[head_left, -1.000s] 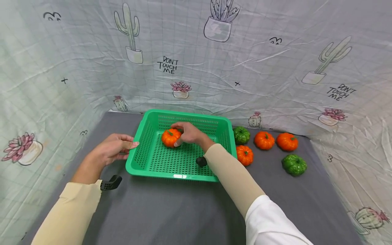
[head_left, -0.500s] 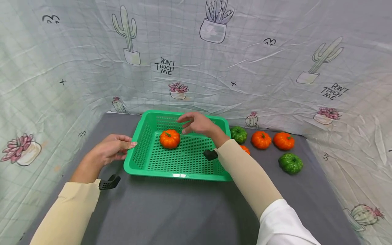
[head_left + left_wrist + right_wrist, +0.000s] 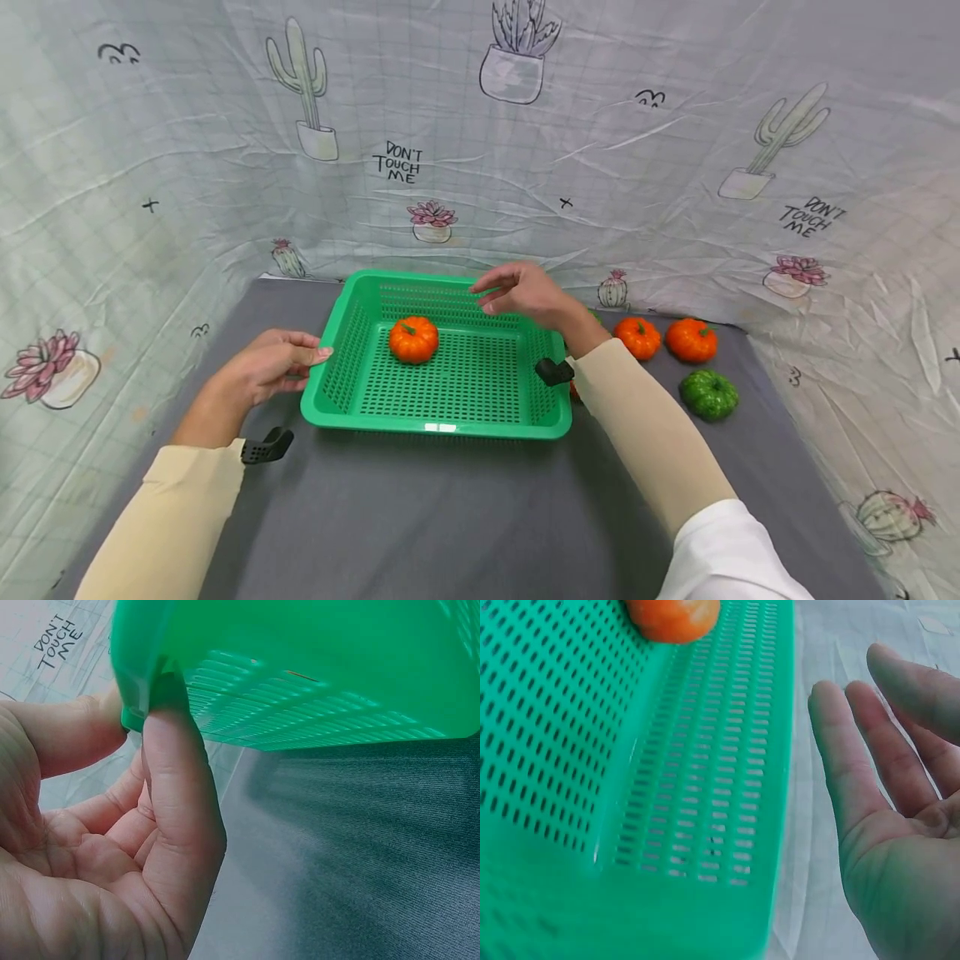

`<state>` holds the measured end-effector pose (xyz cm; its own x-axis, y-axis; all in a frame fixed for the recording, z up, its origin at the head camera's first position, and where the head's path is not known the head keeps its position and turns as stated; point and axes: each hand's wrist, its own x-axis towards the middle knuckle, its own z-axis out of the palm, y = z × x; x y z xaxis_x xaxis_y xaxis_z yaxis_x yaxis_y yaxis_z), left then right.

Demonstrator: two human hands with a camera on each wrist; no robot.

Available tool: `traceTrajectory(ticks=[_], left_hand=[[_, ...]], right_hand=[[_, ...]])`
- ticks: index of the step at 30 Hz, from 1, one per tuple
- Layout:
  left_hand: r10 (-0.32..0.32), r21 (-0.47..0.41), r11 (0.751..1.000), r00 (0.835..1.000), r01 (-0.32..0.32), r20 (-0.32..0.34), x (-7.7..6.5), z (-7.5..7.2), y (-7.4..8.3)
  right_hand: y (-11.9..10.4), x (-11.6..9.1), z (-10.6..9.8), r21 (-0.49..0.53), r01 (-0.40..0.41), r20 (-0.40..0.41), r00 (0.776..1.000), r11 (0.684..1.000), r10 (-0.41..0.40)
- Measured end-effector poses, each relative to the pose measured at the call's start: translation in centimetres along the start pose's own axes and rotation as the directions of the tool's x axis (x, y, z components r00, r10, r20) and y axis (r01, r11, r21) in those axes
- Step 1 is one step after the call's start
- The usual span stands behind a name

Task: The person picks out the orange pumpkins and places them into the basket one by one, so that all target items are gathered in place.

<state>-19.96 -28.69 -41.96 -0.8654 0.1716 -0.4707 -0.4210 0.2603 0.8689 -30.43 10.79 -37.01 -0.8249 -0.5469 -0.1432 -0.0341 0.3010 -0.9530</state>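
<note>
A green plastic basket (image 3: pixel 442 429) with slotted walls stands on the grey table. Inside it, toward the left, sits one small orange pumpkin (image 3: pixel 414 340). My left hand (image 3: pixel 273 367) pinches the basket's left rim between thumb and fingers; the left wrist view shows the thumb and index finger (image 3: pixel 176 780) on either side of that rim. Over the basket's back right part, my right hand (image 3: pixel 528 293) hangs with loosely bent fingers and nothing in them. In the right wrist view its fingers (image 3: pixel 844 750) are apart from the basket wall.
Right of the basket lie two orange pumpkins, one nearer (image 3: pixel 637 337) and one farther right (image 3: pixel 692 341), with a green pumpkin (image 3: pixel 708 395) in front. Another orange one (image 3: pixel 574 392) is mostly hidden behind my right forearm. A printed cloth (image 3: pixel 450 108) walls in the table.
My right hand has let go of the orange pumpkin in the basket, risen and moved right toward the basket's back right corner. My left hand keeps its hold on the rim.
</note>
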Motion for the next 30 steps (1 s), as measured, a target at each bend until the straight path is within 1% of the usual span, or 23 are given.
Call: traceTrajectory(ticks=[4, 9, 16, 25, 30], left_hand=[[0.002, -0.005, 1.0, 1.0, -0.002, -0.002, -0.1, 0.0, -0.1], [0.002, -0.019, 1.0, 1.0, -0.002, 0.001, -0.2, 0.0, -0.1], [-0.005, 0.0, 1.0, 1.0, 0.005, -0.009, -0.1, 0.1, 0.0], [-0.002, -0.02, 1.0, 1.0, 0.003, 0.008, 0.0, -0.2, 0.0], [-0.008, -0.023, 1.0, 1.0, 0.008, 0.003, 0.2, -0.1, 0.0]], right_hand=[[-0.1, -1.0, -0.8, -0.017, -0.002, -0.016, 1.0, 1.0, 0.002], [0.0, -2.1, -1.7, 0.003, -0.013, -0.032, 0.999, 1.0, 0.013], [0.3, -3.7, -3.1, 0.002, -0.033, -0.035, 0.999, 0.999, 0.033], [1.8, -5.5, -5.3, -0.012, -0.009, -0.076, 0.997, 1.0, 0.008], [2.6, -6.6, -6.5, -0.005, 0.0, -0.093, 0.996, 1.0, 0.0]])
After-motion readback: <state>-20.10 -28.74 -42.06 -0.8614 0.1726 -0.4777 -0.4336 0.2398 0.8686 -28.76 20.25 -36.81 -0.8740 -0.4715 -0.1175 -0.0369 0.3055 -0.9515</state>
